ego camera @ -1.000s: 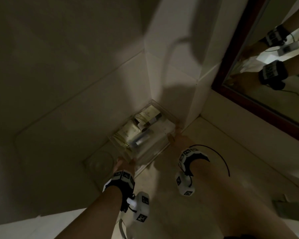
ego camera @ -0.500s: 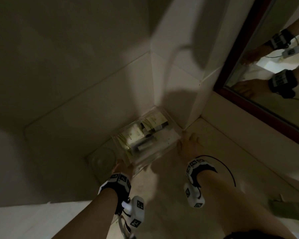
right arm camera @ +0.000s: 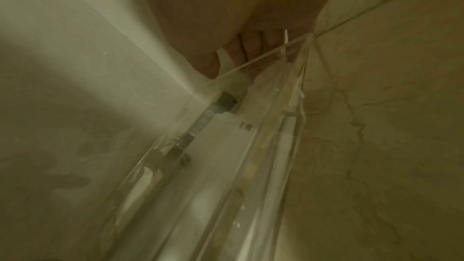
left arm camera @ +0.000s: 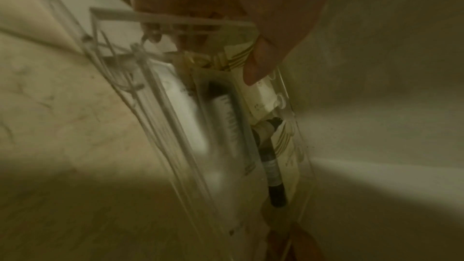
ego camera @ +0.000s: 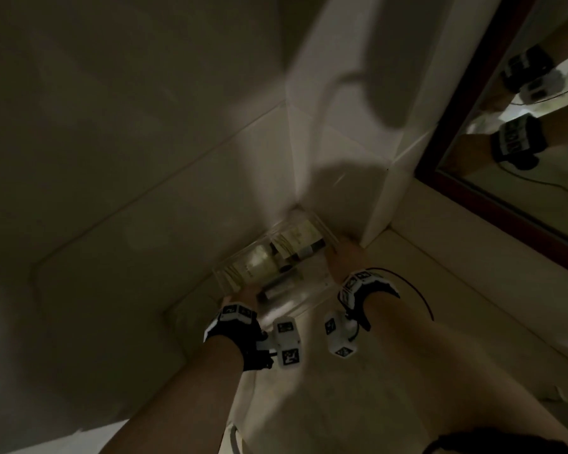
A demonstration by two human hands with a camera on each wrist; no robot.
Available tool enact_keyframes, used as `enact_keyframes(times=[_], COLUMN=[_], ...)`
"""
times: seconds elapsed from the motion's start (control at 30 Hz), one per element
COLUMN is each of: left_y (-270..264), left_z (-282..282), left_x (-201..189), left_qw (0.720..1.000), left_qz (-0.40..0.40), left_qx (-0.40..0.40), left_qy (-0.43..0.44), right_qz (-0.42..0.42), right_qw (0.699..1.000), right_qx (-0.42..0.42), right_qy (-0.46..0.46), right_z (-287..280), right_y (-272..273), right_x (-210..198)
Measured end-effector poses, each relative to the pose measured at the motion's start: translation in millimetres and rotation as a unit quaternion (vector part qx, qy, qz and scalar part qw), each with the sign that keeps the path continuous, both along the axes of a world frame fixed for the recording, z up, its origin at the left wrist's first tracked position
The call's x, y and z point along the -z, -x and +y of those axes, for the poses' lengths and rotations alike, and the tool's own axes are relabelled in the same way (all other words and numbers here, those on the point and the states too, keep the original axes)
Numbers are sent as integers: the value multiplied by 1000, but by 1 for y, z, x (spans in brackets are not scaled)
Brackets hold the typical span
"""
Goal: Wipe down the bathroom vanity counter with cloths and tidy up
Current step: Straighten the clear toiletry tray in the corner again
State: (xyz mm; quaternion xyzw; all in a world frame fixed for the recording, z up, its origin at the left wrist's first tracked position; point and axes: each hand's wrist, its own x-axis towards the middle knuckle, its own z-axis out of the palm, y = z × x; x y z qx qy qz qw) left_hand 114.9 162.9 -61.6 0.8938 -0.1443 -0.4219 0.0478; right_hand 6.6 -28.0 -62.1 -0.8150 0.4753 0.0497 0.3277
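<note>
From the head camera, we see a clear acrylic tray [ego camera: 312, 291] of toiletries in the counter [ego camera: 391, 371] corner, left hand [ego camera: 243, 294] and right hand [ego camera: 343, 257] at its ends. The left wrist view shows a thumb [left arm camera: 261, 62] over the rim, gripping. In the right wrist view, fingers [right arm camera: 241, 51] curl round the tray's end.

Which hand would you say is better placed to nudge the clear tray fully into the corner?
Right, probably. The right hand holds the tray at the end by the corner; the left hand grips the far end.
</note>
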Motion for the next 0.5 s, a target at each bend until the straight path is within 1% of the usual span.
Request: enact_keyframes(times=[0.03,0.1,0.17,0.2,0.23,0.27,0.33,0.4,0.47,0.5], left_y=[-2,-6,-10,-12,-14,-15,-18,-19,-18,-18], left_z=[-1,-5,-11,-14,-16,-18,-22,-23,-23,-22], left_x=[-1,1,-1,-2,-4,-5,-6,-7,-12,-12], left_qw=[998,994,994,993,989,988,989,986,983,984], left_qz=[-8,-21,-8,-7,-13,-11,-15,-10,-24,-29], left_qx=[54,99,104,116,145,145,136,158,170,167], left_qy=[-11,-32,-22,-23,-36,-49,-56,-62,-60,-60], right_qz=[10,27,28,26,27,23,40,62,71,75], right_qw=[1000,999,999,999,999,1000,998,997,994,992], right_qx=[-17,-34,-23,-22,-13,-5,12,23,41,53], right_qy=[-8,-21,-13,-2,-9,-19,-40,-50,-69,-92], right_z=[-1,-2,-3,-3,-3,-2,-3,-2,-3,-5], right_y=[-3,-12,-20,-24,-26,-28,-30,-31,-34,-35], right_x=[2,8,10,10,9,9,12,15,10,5])
